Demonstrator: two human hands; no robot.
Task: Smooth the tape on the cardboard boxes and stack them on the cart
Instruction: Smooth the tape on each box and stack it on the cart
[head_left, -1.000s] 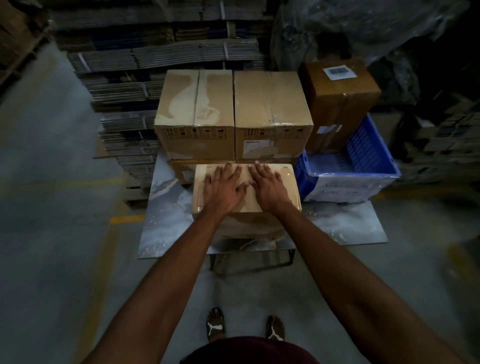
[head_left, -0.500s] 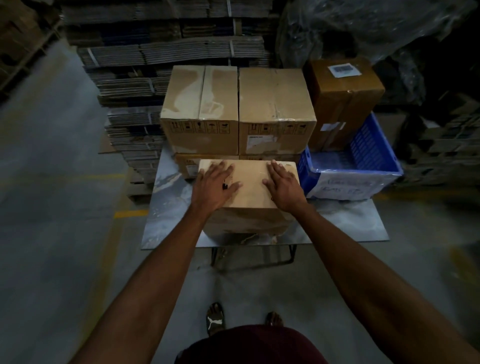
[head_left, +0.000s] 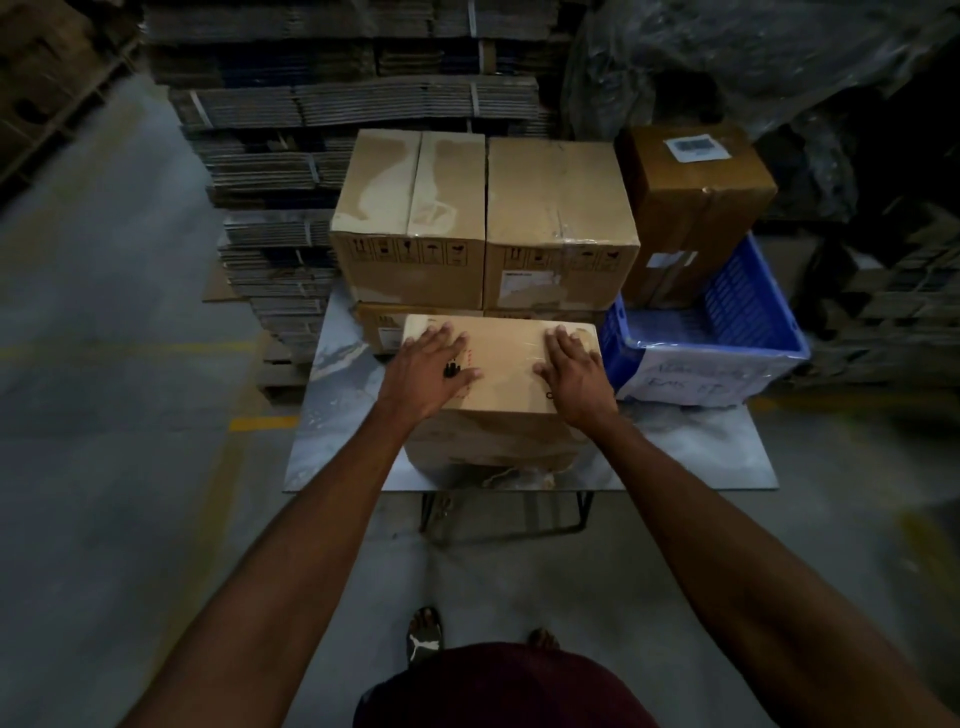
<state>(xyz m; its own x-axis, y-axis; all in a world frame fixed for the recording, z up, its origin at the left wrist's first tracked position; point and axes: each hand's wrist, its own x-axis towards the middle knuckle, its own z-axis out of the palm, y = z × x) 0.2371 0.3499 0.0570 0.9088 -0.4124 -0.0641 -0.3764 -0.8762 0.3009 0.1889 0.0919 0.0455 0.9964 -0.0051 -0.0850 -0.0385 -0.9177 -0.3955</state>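
Currently, your left hand (head_left: 427, 370) and right hand (head_left: 571, 375) lie flat, fingers spread, on the near cardboard box (head_left: 506, 364), presumably to bed its tape.

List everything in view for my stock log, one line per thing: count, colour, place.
front box: one, tan, near edge of the cart, under both hands
stacked boxes: two tan on top, more beneath partly hidden, behind the front box
labelled box: one, darker brown, far right, behind the crate
crate: one, blue, right side of the cart
cart: one, grey marbled top
flattened cardboard: many bundles, brown, stacked behind the cart
plastic sheeting: dark, upper right
sandals: two, dark, on the floor
left hand: flat on the front box's left side
right hand: flat on its right side
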